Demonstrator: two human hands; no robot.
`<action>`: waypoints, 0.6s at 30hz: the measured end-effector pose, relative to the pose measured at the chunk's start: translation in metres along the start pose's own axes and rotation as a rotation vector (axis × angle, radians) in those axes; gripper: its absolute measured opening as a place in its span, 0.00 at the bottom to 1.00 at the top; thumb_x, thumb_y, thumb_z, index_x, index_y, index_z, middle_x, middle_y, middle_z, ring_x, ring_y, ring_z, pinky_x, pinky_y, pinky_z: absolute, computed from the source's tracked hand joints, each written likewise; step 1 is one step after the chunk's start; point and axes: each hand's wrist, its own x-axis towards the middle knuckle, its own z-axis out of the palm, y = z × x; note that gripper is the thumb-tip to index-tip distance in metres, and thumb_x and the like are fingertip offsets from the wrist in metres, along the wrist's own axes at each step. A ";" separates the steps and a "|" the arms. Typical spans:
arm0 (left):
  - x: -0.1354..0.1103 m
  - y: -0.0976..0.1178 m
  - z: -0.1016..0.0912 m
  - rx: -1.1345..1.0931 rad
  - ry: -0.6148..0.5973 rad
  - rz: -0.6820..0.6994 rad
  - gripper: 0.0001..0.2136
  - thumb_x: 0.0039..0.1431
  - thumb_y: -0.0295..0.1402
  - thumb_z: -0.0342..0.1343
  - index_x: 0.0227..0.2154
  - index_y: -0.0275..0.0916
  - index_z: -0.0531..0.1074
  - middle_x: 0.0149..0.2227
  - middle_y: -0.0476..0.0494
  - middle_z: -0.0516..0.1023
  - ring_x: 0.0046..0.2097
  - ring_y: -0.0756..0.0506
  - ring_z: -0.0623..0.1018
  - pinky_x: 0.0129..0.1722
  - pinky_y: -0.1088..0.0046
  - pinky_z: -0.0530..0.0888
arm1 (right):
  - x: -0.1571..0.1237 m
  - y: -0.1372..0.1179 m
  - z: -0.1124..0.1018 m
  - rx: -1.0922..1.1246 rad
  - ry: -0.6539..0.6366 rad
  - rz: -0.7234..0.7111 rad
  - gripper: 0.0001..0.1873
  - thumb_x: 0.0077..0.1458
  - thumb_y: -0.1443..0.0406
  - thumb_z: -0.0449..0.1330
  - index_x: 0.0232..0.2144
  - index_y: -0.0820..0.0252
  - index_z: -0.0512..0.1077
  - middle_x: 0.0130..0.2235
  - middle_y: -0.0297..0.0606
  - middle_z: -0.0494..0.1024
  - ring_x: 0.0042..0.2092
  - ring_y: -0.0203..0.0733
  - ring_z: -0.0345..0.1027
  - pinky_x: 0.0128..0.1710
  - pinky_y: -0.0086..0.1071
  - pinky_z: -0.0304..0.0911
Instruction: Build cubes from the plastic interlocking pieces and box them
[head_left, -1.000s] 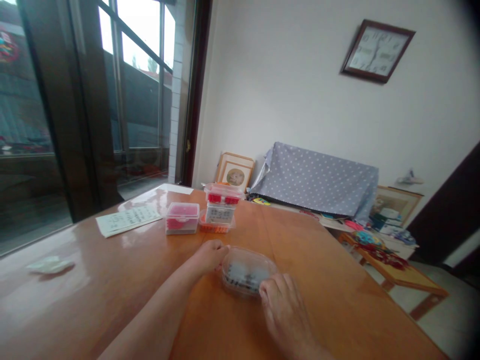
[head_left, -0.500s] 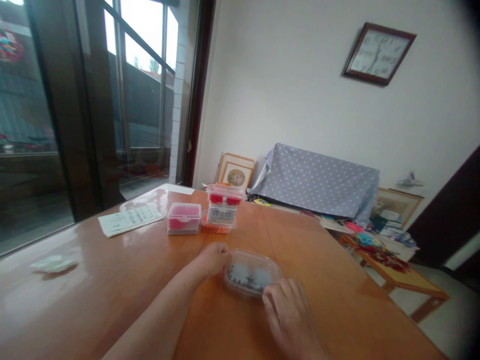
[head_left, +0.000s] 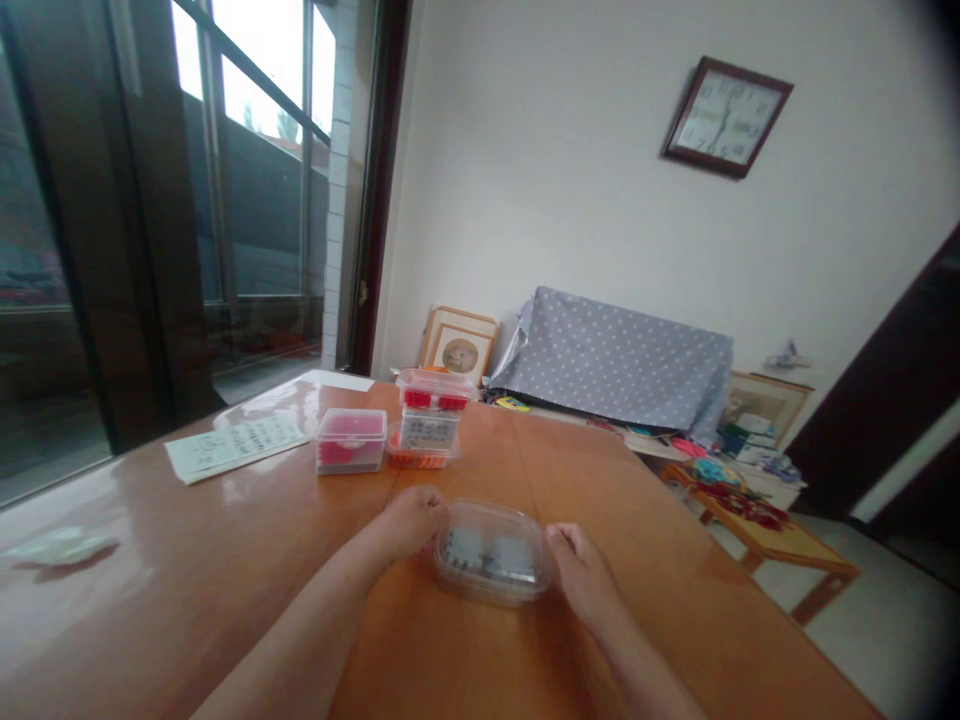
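A clear plastic container [head_left: 491, 552] with a lid and dark small contents sits on the wooden table [head_left: 187, 580] in front of me. My left hand [head_left: 409, 520] grips its left end with curled fingers. At its right end my right hand [head_left: 581, 575] presses against the side, fingers bent round the edge. The container rests on the table between both hands.
Farther back stand a pink-lidded box [head_left: 350, 440], a clear box with red clips [head_left: 431, 410] stacked on an orange one, and a printed paper sheet [head_left: 236, 447]. A crumpled white tissue [head_left: 56, 547] lies at the left. A glass door is on the left, a low cluttered table [head_left: 757, 510] on the right.
My right hand has moved from the container's near edge to its right end. The view has shifted slightly. My left hand stays at the left end.
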 end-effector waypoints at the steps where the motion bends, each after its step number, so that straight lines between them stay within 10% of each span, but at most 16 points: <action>1: 0.000 0.000 0.000 0.002 0.003 0.001 0.06 0.49 0.32 0.50 0.25 0.37 0.70 0.20 0.49 0.73 0.22 0.50 0.71 0.22 0.77 0.61 | 0.001 0.001 0.003 0.025 -0.014 0.018 0.23 0.58 0.46 0.52 0.33 0.56 0.74 0.33 0.36 0.79 0.37 0.46 0.71 0.37 0.34 0.63; 18: -0.009 0.014 -0.003 0.016 0.009 -0.019 0.05 0.48 0.28 0.50 0.26 0.36 0.71 0.22 0.48 0.74 0.24 0.49 0.72 0.22 0.76 0.62 | -0.002 0.015 0.018 0.170 -0.041 0.019 0.23 0.56 0.47 0.55 0.42 0.57 0.75 0.39 0.40 0.82 0.40 0.47 0.74 0.39 0.34 0.65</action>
